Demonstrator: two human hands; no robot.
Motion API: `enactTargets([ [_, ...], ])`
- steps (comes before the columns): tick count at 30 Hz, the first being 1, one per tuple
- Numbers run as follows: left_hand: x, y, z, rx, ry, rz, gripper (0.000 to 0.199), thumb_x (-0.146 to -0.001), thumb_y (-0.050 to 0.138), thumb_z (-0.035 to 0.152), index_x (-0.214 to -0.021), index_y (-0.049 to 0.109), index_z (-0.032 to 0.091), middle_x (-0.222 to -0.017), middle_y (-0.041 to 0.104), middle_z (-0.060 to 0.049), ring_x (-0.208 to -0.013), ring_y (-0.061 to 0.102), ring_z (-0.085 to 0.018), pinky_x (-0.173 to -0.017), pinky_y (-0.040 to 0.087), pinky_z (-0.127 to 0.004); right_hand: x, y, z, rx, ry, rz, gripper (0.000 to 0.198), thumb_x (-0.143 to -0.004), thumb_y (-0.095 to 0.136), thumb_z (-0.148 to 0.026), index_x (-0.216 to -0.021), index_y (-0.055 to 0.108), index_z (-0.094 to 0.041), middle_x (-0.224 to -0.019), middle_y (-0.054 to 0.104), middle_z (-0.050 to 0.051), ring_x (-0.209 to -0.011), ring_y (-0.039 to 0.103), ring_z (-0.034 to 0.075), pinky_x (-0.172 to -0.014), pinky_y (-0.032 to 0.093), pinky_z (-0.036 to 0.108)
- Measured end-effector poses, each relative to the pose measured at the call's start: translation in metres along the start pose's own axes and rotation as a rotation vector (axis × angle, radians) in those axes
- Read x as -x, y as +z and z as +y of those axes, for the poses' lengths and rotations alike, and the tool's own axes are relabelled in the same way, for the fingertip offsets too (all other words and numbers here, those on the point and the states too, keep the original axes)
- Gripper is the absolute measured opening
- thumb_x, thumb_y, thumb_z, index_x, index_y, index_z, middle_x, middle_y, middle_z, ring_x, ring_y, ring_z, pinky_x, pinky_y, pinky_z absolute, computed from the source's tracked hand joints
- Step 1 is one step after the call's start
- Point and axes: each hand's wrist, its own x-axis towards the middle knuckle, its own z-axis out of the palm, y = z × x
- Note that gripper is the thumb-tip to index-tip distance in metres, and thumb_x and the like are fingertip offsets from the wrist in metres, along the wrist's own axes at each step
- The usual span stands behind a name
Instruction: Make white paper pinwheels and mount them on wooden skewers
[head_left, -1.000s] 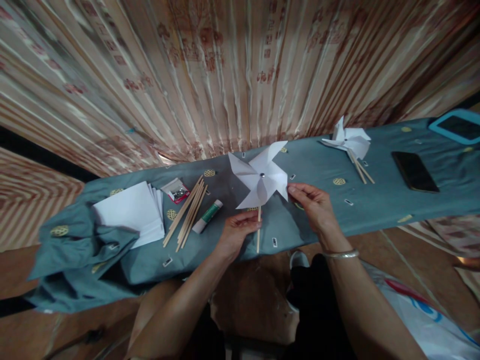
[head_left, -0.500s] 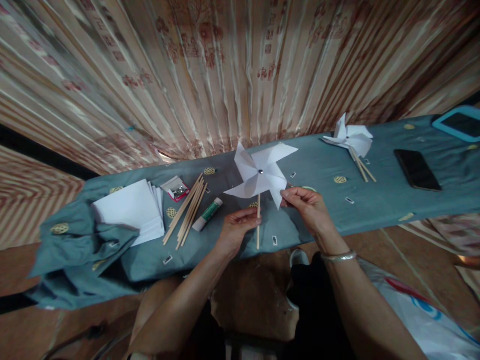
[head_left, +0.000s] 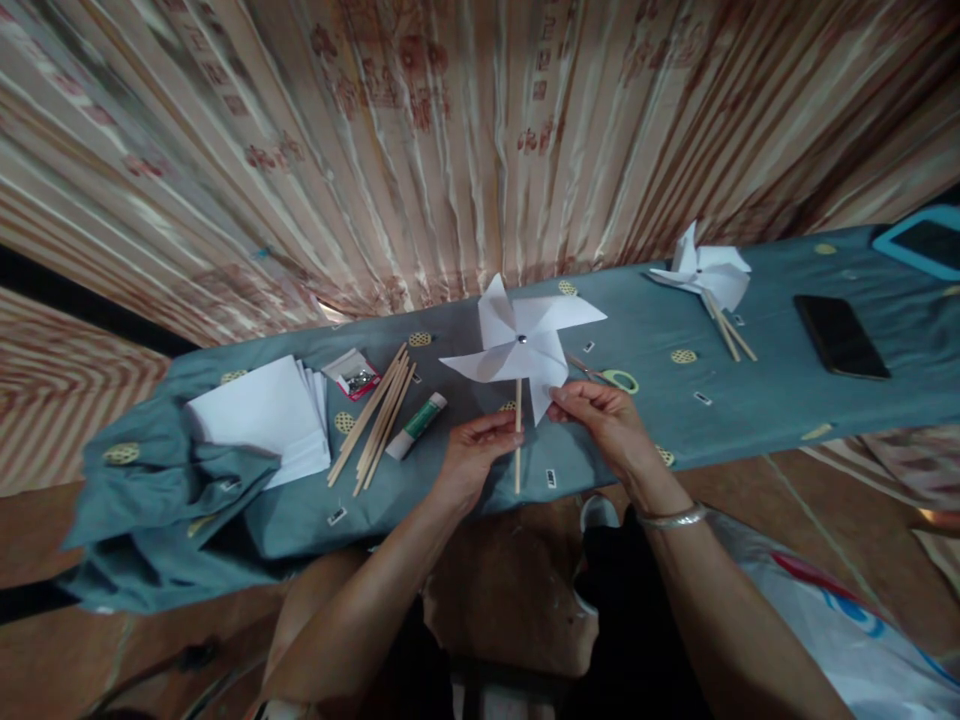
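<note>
A white paper pinwheel (head_left: pixel 519 335) on a wooden stick stands upright in front of me, a silvery pin at its centre. My left hand (head_left: pixel 478 455) is closed around the stick below the blades. With its thumb and fingers, my right hand (head_left: pixel 596 412) pinches the tip of the lower right blade. Just beyond that hand lie scissors (head_left: pixel 619 379) with a pale green handle. To the left are a glue stick (head_left: pixel 418 425), several loose wooden sticks (head_left: pixel 381 420) and a small packet of metal pins (head_left: pixel 354 377).
A stack of white paper (head_left: pixel 255 415) lies at the left of the cloth-covered table (head_left: pixel 637 440). Finished-looking pinwheels (head_left: pixel 712 272), a black phone (head_left: pixel 841 337) and a blue-framed tablet (head_left: pixel 922 242) are on the right. A curtain (head_left: pixel 450 150) hangs behind.
The pinwheel's blades have turned clockwise a little. My right hand has moved left and slightly down with the blade tip, uncovering the scissors. My left hand stays on the stick.
</note>
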Motion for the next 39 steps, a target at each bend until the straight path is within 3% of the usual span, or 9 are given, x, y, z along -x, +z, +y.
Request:
enactTargets([
  [11,0.001,0.002,0.0,-0.018,0.006,-0.007,0.038,-0.041,0.092,0.021,-0.077,0.079,0.017,-0.076,0.076,-0.003,-0.07,0.065,-0.014,-0.085,0.048,-0.033,0.003,0.008,0.002,-0.032,0.032,-0.072,0.038,-0.059,0.084,-0.055,-0.059,0.069,-0.02,-0.059,0.068,0.0,-0.056,0.058,0.012,-0.06,0.046,0.027],
  [24,0.003,0.005,-0.001,-0.048,0.034,-0.109,0.034,-0.048,0.09,0.025,-0.08,0.08,0.017,-0.081,0.077,-0.005,-0.076,0.068,-0.017,-0.09,0.048,-0.033,0.005,0.021,0.001,0.035,-0.004,-0.148,0.035,-0.061,0.084,-0.051,-0.058,0.068,-0.021,-0.055,0.064,-0.003,-0.051,0.052,0.009,-0.056,0.045,0.025],
  [30,0.001,0.002,0.0,-0.056,0.035,-0.059,0.036,-0.046,0.091,0.023,-0.079,0.08,0.019,-0.082,0.077,-0.005,-0.077,0.068,-0.018,-0.088,0.049,-0.035,0.005,0.0,-0.009,0.21,-0.058,-0.196,0.041,-0.065,0.079,-0.058,-0.054,0.067,-0.02,-0.054,0.063,-0.001,-0.052,0.052,0.01,-0.054,0.042,0.025],
  [32,0.001,0.001,0.001,-0.054,0.046,-0.042,0.035,-0.046,0.09,0.022,-0.079,0.08,0.019,-0.084,0.078,-0.005,-0.078,0.068,-0.018,-0.089,0.049,-0.035,0.004,-0.017,-0.013,0.238,-0.084,-0.141,0.043,-0.066,0.078,-0.06,-0.052,0.067,-0.02,-0.053,0.063,0.0,-0.054,0.054,0.012,-0.058,0.045,0.027],
  [37,0.003,0.001,0.003,-0.059,0.025,-0.046,0.034,-0.044,0.09,0.021,-0.077,0.08,0.019,-0.08,0.077,-0.004,-0.074,0.065,-0.016,-0.084,0.049,-0.033,-0.005,-0.051,-0.013,0.119,-0.234,0.252,0.033,-0.063,0.083,-0.053,-0.064,0.072,-0.023,-0.061,0.068,0.001,-0.058,0.058,0.014,-0.061,0.048,0.03],
  [39,0.005,0.002,0.003,-0.063,0.004,-0.061,0.034,-0.045,0.09,0.021,-0.077,0.08,0.018,-0.078,0.076,-0.004,-0.071,0.064,-0.014,-0.081,0.049,-0.03,-0.009,-0.055,-0.01,0.13,-0.286,0.337,0.03,-0.061,0.085,-0.049,-0.073,0.074,-0.023,-0.068,0.071,0.0,-0.063,0.061,0.015,-0.063,0.049,0.03],
])
